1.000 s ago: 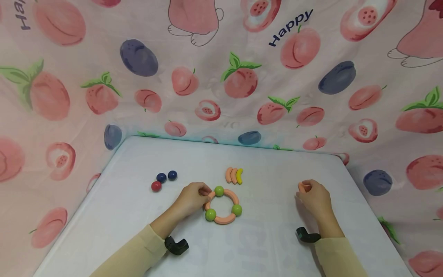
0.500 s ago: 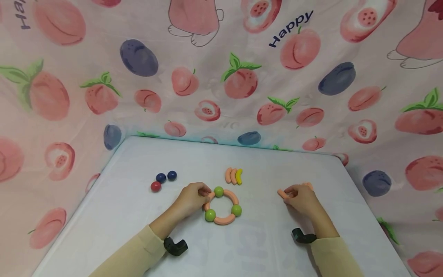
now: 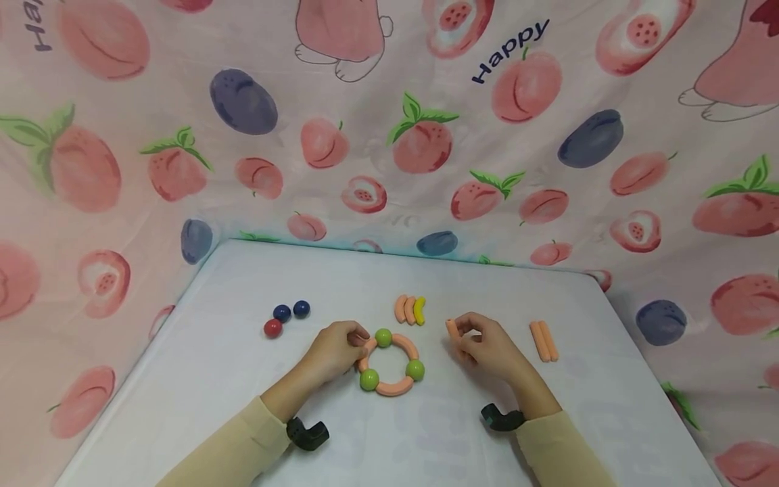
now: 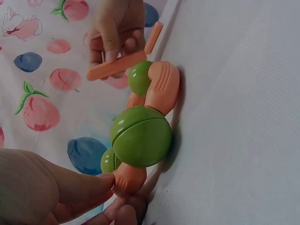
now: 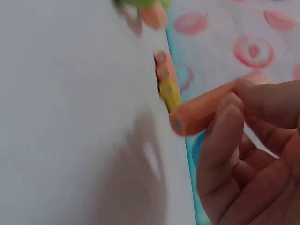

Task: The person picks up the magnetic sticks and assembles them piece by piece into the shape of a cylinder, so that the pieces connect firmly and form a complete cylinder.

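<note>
A ring of curved orange pieces (image 3: 394,389) joined by three green balls (image 3: 415,370) lies on the white table. At its left side my left hand (image 3: 335,348) pinches one curved orange piece (image 4: 130,179) between thumb and fingers. To the right of the ring, my right hand (image 3: 491,345) holds a straight orange stick (image 5: 206,108) just above the table. The stick's near end shows a small grey disc in the right wrist view. Stick and ring are apart in the head view.
Two straight orange sticks (image 3: 544,341) lie side by side on the right. Behind the ring are two curved orange pieces (image 3: 401,308) and a curved yellow piece (image 3: 420,311). Two blue balls (image 3: 301,309) and a red ball (image 3: 273,329) sit at the left. A fruit-print cloth (image 3: 377,223) hangs behind.
My right hand has moved left towards the ring, carrying one orange stick away from the two others, which now show uncovered. My left hand and the ring have stayed in place.
</note>
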Tool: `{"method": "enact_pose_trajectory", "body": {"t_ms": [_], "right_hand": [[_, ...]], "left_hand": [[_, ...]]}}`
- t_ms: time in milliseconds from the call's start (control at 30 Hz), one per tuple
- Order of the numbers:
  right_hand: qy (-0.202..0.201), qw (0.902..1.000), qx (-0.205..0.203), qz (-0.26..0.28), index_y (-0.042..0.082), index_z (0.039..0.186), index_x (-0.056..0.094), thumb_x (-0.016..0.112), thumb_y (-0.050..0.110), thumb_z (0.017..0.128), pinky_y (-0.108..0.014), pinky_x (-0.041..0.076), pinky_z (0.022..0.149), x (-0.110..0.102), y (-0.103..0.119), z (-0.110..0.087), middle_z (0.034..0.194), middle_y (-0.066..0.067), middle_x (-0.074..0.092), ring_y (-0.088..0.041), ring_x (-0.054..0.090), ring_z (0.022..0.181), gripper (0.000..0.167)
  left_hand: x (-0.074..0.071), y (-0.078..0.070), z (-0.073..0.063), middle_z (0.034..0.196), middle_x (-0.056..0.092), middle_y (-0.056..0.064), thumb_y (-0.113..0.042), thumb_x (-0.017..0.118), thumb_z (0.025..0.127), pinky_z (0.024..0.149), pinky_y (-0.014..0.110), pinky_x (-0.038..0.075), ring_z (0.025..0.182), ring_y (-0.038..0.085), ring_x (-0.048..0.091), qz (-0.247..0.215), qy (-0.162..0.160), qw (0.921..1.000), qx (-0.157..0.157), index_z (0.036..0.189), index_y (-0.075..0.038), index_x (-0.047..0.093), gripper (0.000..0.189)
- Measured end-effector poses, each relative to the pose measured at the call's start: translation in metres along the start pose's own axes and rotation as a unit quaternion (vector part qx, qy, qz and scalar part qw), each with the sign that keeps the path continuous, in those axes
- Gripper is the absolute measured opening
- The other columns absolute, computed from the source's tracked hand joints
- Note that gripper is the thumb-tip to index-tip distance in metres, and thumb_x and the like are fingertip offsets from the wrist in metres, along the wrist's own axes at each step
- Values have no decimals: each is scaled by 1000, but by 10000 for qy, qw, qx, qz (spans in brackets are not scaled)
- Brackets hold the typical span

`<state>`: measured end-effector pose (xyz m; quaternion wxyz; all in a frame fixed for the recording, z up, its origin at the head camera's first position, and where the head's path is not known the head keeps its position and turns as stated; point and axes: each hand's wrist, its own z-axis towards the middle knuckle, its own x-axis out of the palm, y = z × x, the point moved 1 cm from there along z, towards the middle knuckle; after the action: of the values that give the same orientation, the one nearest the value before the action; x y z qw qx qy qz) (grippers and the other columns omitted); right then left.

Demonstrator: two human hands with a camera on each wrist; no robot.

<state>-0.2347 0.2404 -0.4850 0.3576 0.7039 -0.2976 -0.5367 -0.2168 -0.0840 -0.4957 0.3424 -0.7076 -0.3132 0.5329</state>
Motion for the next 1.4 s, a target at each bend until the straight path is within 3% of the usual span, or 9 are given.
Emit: {"method": "enact_pose_trajectory", "body": {"t_ms": [233, 433, 667, 833, 900, 1100, 1300, 1400], "right_hand": [[95, 9953, -502, 819, 5, 125, 65, 71, 5, 101, -28, 59, 64, 30, 25, 7, 118, -16, 66, -18, 69, 77, 25], [170, 9905, -671, 1189, 6, 120, 64, 73, 6, 101, -29, 60, 64, 55, 45, 14, 113, -16, 71, -22, 71, 77, 21], [7, 9876, -755, 1374, 10, 116, 67, 74, 4, 100, -25, 51, 55, 71, 65, 20, 119, -12, 66, -20, 66, 76, 19], [30, 9858, -818, 1465, 12, 120, 68, 73, 5, 100, -24, 43, 46, 76, 73, 22, 118, -12, 66, -19, 59, 65, 21], [61, 9859, -792, 1472, 12, 121, 68, 73, 5, 101, -23, 41, 44, 79, 75, 23, 116, -11, 67, -19, 54, 59, 22], [106, 9887, -668, 1336, 11, 121, 67, 73, 5, 101, -23, 43, 49, 86, 73, 28, 108, -11, 70, -19, 58, 64, 21], [11, 9893, -687, 1286, 12, 119, 68, 73, 6, 101, -24, 45, 52, 88, 70, 29, 107, -11, 70, -21, 59, 67, 20], [-27, 9896, -643, 1290, 13, 119, 70, 74, 6, 100, -24, 47, 53, 87, 69, 28, 108, -11, 70, -21, 59, 69, 21]], "left_hand": [[0, -2, -4, 99, 72, 6, -5, 75, 96, 55, 26, 55, 65, 17, 66, -355, 230, 9990, -146, 117, -10, 75, 22], [-1, 0, -5, 98, 72, 6, -4, 76, 95, 55, 28, 56, 65, 17, 68, -413, 314, 9986, -142, 116, -11, 76, 22], [2, -3, -7, 96, 74, 6, -4, 76, 94, 56, 28, 58, 68, 17, 70, -435, 409, 9982, -87, 116, -8, 75, 23], [3, -6, -9, 95, 75, 5, -4, 78, 92, 57, 27, 56, 69, 14, 70, -312, 342, 9989, -11, 114, -8, 76, 22], [3, -7, -9, 95, 75, 4, -5, 80, 91, 59, 27, 56, 70, 13, 69, -232, 305, 9993, 48, 113, -8, 76, 22], [2, -4, -5, 94, 77, 2, -6, 81, 90, 64, 28, 56, 74, 12, 68, -44, 238, 9996, 154, 111, -9, 78, 21], [0, -2, 9, 102, 77, 0, -9, 82, 90, 81, 34, 58, 90, 14, 70, 26, -24, 9993, 383, 115, -12, 78, 26], [2, -5, 15, 112, 78, 0, -11, 82, 90, 91, 41, 60, 102, 17, 72, -3, 93, 9983, 573, 119, -14, 77, 29]]}}
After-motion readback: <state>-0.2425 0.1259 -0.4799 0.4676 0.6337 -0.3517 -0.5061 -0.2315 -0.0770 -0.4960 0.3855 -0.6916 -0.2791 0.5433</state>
